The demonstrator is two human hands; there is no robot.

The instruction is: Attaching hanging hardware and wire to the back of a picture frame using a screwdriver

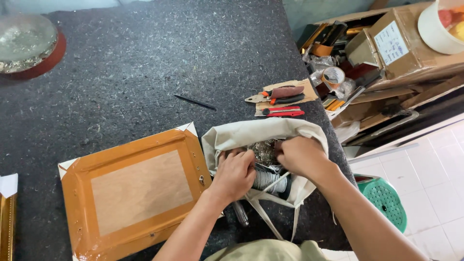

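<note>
At lower centre of the frame we see our left hand (234,174) and right hand (299,155) inside a beige cloth bag (263,131); left of it lies an orange picture frame (133,186); pliers (276,94) rest above.

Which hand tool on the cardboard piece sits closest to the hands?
The red utility knife, at the cardboard's near edge; the pliers lie behind it.

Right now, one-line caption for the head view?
Both hands, left hand and right hand, dig inside a beige cloth bag beside a taped picture frame back.
</note>
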